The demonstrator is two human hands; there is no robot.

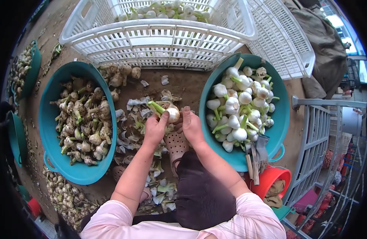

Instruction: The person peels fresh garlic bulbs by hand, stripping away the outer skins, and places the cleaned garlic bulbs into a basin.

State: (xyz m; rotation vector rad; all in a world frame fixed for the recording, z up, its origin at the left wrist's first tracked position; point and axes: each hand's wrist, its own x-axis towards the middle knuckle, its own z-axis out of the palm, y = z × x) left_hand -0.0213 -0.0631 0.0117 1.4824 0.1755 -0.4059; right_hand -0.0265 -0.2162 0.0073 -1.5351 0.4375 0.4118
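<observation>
A garlic bulb (pixel 173 114) with a cut green stem sits in my left hand (pixel 155 128), whose thumb and fingers are closed around it near the stem. Just right of the bulb is my right hand (pixel 190 126), thumb raised and apart from the fingers, holding nothing I can see. Some of its fingertips are partly hidden and lie close to the bulb. On the left stands a teal tub (pixel 48 119) of soil-stained, unpeeled garlic. The teal tub (pixel 282 107) on the right holds clean white garlic bulbs with green stems.
Peeled skins (pixel 137 113) litter the ground between the tubs. A white plastic crate (pixel 151 42) with garlic stands ahead. Wooden-handled tools (pixel 252 161) and a grey glove (pixel 262 147) lie at the right tub's edge, above a red bucket (pixel 281 175). A metal frame (pixel 311 131) stands at right.
</observation>
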